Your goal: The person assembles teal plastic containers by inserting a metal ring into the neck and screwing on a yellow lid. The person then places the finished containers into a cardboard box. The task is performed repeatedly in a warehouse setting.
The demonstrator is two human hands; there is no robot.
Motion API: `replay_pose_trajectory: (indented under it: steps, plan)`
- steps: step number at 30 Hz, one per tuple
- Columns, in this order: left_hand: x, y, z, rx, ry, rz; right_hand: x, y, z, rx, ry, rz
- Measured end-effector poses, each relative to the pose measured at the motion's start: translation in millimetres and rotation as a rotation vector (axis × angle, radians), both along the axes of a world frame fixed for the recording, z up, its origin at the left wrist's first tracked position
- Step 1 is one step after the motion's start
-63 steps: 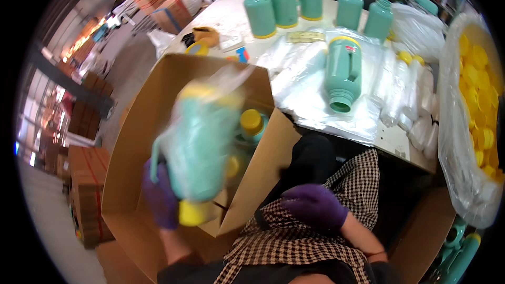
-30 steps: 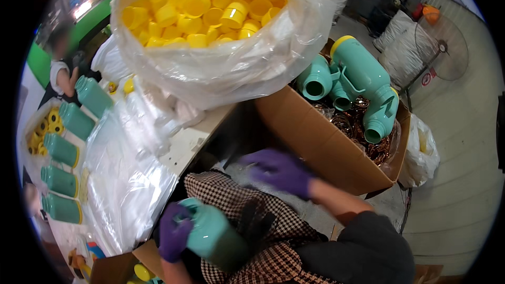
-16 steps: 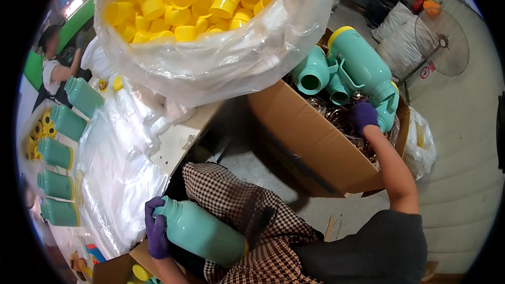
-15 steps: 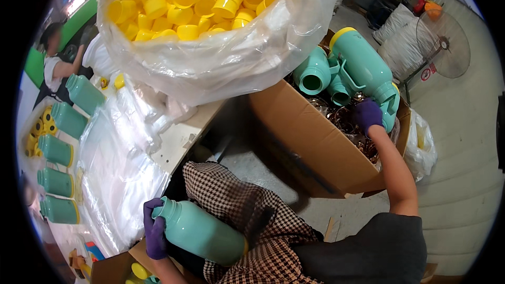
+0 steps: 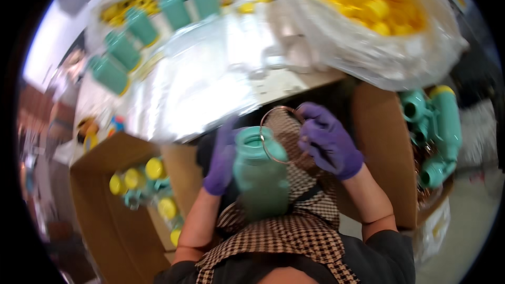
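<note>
A teal flask body (image 5: 260, 179) with an open neck stands tilted in my lap. My left hand (image 5: 221, 160), in a purple glove, grips its left side; some of the fingers are blurred. In the purple-gloved right hand (image 5: 329, 139), a thin copper-coloured metal ring (image 5: 262, 131) is pinched between thumb and fingers. The ring hangs beside and partly in front of the flask's mouth, and I cannot tell whether the two touch.
A cardboard box (image 5: 389, 158) at right holds teal flask bodies and copper-coloured rings. Another box (image 5: 100, 215) at left holds yellow-ended teal pieces. Teal flasks (image 5: 122, 50) line the table beside clear plastic sheeting (image 5: 205, 84). A big bag (image 5: 336, 47) contains yellow caps.
My right hand has come out of the right box to the flask, now with a ring. The flask has turned more upright in my lap, and the view has swung left.
</note>
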State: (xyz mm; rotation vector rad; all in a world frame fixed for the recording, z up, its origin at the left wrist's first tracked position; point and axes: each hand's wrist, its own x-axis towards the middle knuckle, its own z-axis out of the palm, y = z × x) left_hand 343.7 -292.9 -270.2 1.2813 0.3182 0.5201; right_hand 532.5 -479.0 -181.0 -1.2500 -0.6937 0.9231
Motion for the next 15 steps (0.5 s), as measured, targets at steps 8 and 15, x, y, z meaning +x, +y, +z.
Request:
replay_pose_trajectory:
  steps: [8, 15]
  plan:
    - [-38, 2, 19, 0.156, 0.106, 0.015, -40, 73, -57, 0.01, -0.519, 0.148]
    - [-46, 7, 40, -0.051, 0.186, -0.05, -72, 64, -85, 0.063, -0.317, -0.03]
